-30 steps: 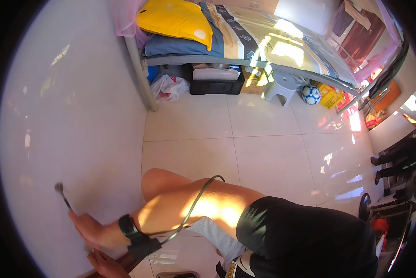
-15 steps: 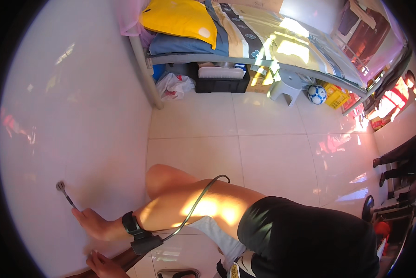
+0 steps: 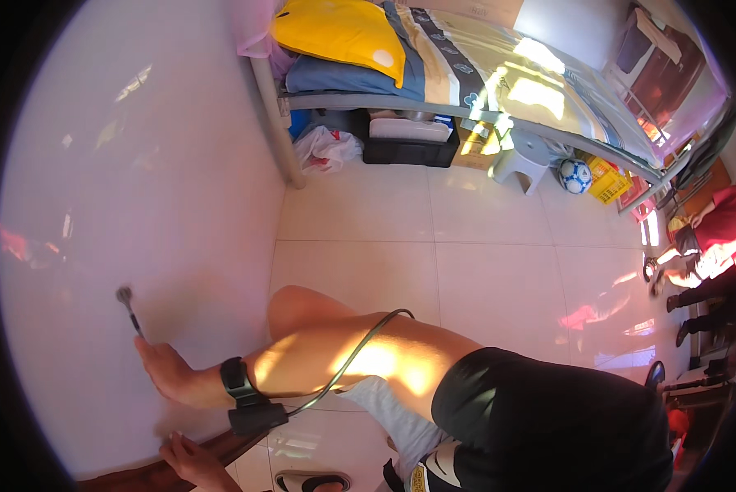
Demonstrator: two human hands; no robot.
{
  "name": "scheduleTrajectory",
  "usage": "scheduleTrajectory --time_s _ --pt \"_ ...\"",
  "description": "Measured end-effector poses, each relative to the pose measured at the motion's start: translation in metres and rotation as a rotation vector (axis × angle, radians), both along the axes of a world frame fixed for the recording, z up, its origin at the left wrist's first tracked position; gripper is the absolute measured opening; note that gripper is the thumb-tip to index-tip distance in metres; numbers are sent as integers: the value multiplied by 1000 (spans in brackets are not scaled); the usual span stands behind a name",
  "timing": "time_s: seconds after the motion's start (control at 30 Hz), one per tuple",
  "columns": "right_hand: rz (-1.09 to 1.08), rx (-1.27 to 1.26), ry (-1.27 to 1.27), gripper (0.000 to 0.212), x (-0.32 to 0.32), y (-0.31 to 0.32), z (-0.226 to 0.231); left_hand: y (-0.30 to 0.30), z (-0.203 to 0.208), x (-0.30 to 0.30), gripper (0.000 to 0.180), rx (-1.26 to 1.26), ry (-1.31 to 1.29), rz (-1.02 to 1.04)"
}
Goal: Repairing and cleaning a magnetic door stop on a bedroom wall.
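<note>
My right hand [image 3: 171,373], at the end of an arm that comes from a black sleeve, is closed on a slim tool [image 3: 130,312] with a dark shaft and a rounded, metallic-looking head. That head is held up against or close before the white wall [image 3: 73,197]; whether it touches I cannot tell. A black strap with a small box [image 3: 257,418] is on my right wrist, and a cable [image 3: 347,361] loops from it over the arm. Lower down, my left hand [image 3: 194,461] has its fingers curled by a brown strip [image 3: 114,480] along the wall. What it holds, if anything, is hidden.
Beyond the tiled floor [image 3: 360,271] stands a bed [image 3: 507,70] with a yellow pillow [image 3: 343,37]. A plastic bag [image 3: 327,149], black crate [image 3: 409,153], grey stool [image 3: 525,160] and ball [image 3: 575,175] are under or beside it. People [image 3: 712,238] are at the right.
The view has shifted, so the room sits further right. My right hand and the tool appear higher against the wall. A person in red has come into view at the right.
</note>
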State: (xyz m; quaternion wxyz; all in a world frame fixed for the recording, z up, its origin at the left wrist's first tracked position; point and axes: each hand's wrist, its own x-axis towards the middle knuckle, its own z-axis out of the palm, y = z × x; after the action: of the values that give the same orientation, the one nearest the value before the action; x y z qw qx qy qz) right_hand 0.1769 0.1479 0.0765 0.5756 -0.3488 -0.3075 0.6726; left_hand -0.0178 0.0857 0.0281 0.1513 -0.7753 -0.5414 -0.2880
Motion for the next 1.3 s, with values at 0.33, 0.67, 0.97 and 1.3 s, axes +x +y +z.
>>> scheduleTrajectory --time_s 0.33,0.67,0.97,1.3 --pt "-121 -190 202 60 1 13 -4 9 -39 -10 19 7 36 -17" --pt "122 -444 171 57 -7 -41 2 -6 1 37 20 -31 -209 29" --pt "167 115 -357 60 -12 -51 -23 3 -31 31 21 108 -162 -27" --pt "112 461 -916 57 -20 -53 -46 -25 -28 27 16 45 -361 17"
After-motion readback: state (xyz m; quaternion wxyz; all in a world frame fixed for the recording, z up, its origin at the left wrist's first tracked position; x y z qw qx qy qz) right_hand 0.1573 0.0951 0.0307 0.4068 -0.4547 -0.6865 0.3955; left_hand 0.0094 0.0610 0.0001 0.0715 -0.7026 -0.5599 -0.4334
